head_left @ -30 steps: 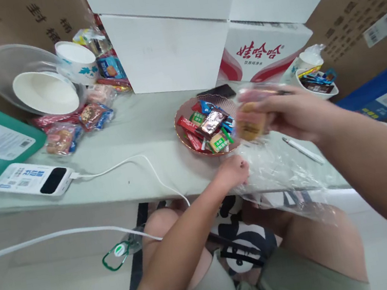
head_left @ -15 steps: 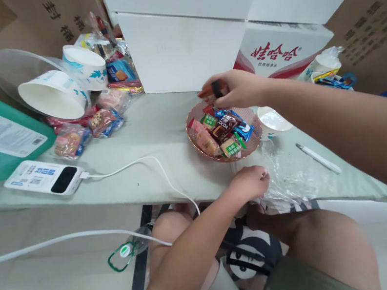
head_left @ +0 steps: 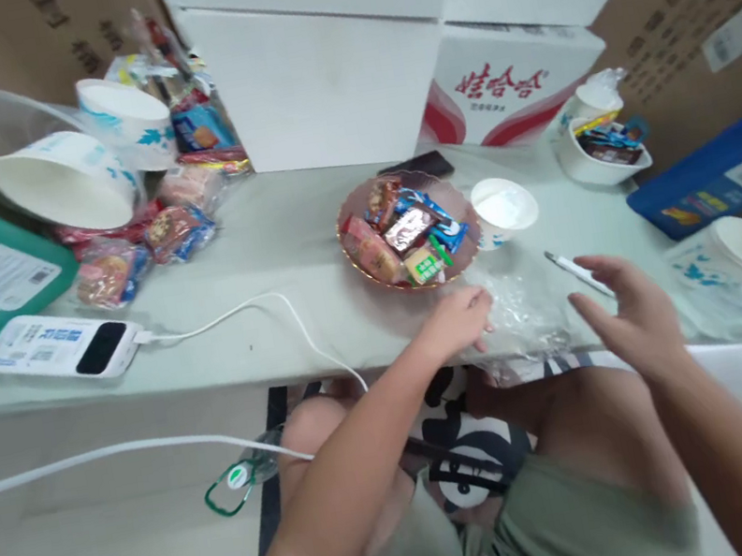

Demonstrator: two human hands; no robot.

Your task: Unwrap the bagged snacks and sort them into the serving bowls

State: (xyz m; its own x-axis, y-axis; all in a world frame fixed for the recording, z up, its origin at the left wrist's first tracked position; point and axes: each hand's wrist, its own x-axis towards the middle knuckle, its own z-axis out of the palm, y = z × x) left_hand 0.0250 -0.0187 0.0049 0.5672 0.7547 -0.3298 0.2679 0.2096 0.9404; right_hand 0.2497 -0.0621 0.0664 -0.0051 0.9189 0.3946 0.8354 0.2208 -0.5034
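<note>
My left hand rests at the table's front edge, just below the pink see-through bowl. Its fingers are curled closed, and whatever they may hold is hidden. Beside it, crumpled clear plastic wrap spreads over the edge. My right hand is held out over the front of the table, thumb and fingers apart, with nothing in it. Closest to that hand is a white pen. Inside the bowl lie wrapped snacks, among them a brown packet, a pink packet, a blue packet and a green-labelled packet.
A white paper cup stands right of the bowl, and a dark flat object lies behind it. Left are a power bank with a cable, cookie packets and a tipped paper tub. A blue package leans at right.
My right hand has left the far side of the bowl, let go of a reddish-brown wrapped snack and swung right and nearer, opening. My left hand stays near the bowl. The view has shifted slightly.
</note>
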